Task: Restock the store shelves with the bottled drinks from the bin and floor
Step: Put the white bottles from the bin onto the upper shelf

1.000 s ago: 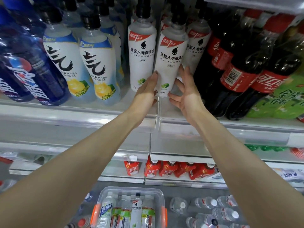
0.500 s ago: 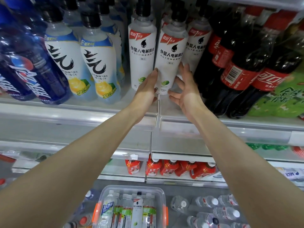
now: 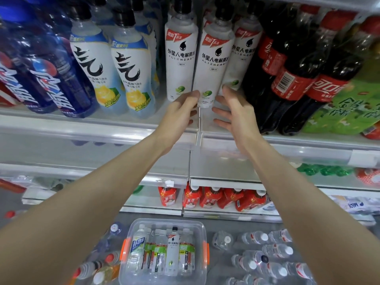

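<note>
At shelf (image 3: 102,128) front, touches white bottle (image 3: 212,64) base w/ L hand (image 3: 178,114), grip unclear; holds R hand (image 3: 234,114) beside it, fingers spread loose.

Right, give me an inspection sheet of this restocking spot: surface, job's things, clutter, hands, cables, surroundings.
Surface: white shelf, packed with standing bottles.
Job's things: white electrolyte bottle stands tilted at the shelf front; clear bin on the floor holds more bottles; water bottles lie on the floor to its right.
Clutter: loose bottles on the floor left of the bin.
Hands: left hand touches that bottle's lower edge; right hand is beside it, fingers spread.
Cables: nothing seen.
Surroundings: cola bottles to the right, blue bottles to the left, red bottles on a lower shelf.
</note>
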Demonstrator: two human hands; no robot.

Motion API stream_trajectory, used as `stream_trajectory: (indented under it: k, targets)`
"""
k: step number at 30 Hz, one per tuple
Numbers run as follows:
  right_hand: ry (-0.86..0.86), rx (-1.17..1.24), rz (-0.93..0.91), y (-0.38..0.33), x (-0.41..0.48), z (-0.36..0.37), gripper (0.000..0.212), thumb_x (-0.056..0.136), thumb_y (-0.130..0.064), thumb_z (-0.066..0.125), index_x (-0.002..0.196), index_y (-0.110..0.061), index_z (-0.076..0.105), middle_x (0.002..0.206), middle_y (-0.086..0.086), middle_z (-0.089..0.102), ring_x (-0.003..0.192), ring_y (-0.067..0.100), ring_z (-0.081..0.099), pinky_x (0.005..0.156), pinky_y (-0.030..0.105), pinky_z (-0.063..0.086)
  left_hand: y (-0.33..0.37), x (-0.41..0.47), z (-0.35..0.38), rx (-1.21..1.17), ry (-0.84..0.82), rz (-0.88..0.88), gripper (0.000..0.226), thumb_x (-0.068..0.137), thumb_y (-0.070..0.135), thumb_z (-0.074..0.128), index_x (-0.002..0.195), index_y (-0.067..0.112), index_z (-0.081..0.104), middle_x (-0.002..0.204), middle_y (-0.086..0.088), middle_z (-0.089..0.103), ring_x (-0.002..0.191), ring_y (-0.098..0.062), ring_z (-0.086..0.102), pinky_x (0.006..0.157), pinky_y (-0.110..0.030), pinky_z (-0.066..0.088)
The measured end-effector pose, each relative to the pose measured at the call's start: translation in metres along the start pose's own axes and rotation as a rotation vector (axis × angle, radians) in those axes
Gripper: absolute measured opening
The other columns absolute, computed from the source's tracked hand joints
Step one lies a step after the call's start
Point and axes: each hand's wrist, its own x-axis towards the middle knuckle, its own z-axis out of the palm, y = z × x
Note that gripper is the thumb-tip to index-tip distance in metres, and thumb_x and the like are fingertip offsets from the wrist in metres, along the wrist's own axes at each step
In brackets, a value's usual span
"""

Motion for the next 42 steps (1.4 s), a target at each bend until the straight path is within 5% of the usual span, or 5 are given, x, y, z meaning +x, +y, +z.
stream_trajectory:
  k: [5, 14, 20, 27, 42]
  targets:
    - [-0.012, -0.035, -0.021, 0.009, -0.030, -0.006, 0.010, 0.094, -0.030, 0.058, 0.098, -0.022, 0.063, 0.100, 0.001, 0.070, 0.091, 0.022, 0.071, 0.084, 0.036, 0.056, -0.008, -0.034, -0.012, 0.032, 0.007, 0.011, 0.027, 0.095, 0.036, 0.052, 0.117, 0.021, 0.058, 0.107, 0.003, 0.065, 0.103, -0.013, 0.062, 0.094, -0.031, 0.049]
    - [-0.064, -0.111, 0.133, 0.099, -0.097, -0.010, 0.013, 0.094, -0.026, 0.059, 0.103, -0.020, 0.064, 0.100, 0.004, 0.072, 0.091, 0.021, 0.071, 0.075, 0.026, 0.058, -0.094, -0.098, -0.042, 0.084, -0.016, -0.167, 0.023, 0.093, 0.035, 0.054, 0.114, 0.025, 0.058, 0.106, 0.001, 0.068, 0.097, -0.011, 0.065, 0.090, -0.028, 0.049]
    - [-0.069, -0.125, 0.340, 0.203, -0.127, -0.001, 0.016, 0.089, -0.025, 0.065, 0.104, -0.018, 0.066, 0.106, 0.008, 0.071, 0.102, 0.025, 0.068, 0.092, 0.036, 0.053, -0.192, -0.130, -0.057, 0.066, 0.014, -0.361, 0.027, 0.093, 0.031, 0.054, 0.116, 0.018, 0.059, 0.107, -0.007, 0.068, 0.098, -0.018, 0.065, 0.086, -0.029, 0.050]
    - [-0.064, -0.121, 0.562, 0.336, -0.144, 0.009, 0.020, 0.091, -0.024, 0.064, 0.108, -0.014, 0.064, 0.096, -0.001, 0.070, 0.080, 0.011, 0.068, 0.072, 0.021, 0.054, -0.325, -0.154, -0.074, 0.074, 0.083, -0.587, 0.022, 0.092, 0.027, 0.058, 0.110, 0.015, 0.060, 0.097, -0.004, 0.067, 0.090, -0.020, 0.063, 0.082, -0.030, 0.048]
    - [-0.040, -0.288, 0.794, 0.606, -0.169, -0.005, 0.040, 0.091, -0.031, 0.063, 0.125, -0.010, 0.058, 0.107, -0.001, 0.067, 0.101, 0.018, 0.065, 0.082, 0.033, 0.055, -0.597, -0.198, -0.074, 0.118, 0.116, -0.875, 0.035, 0.091, 0.032, 0.059, 0.120, 0.013, 0.058, 0.106, -0.005, 0.065, 0.086, -0.012, 0.061, 0.077, -0.026, 0.047]
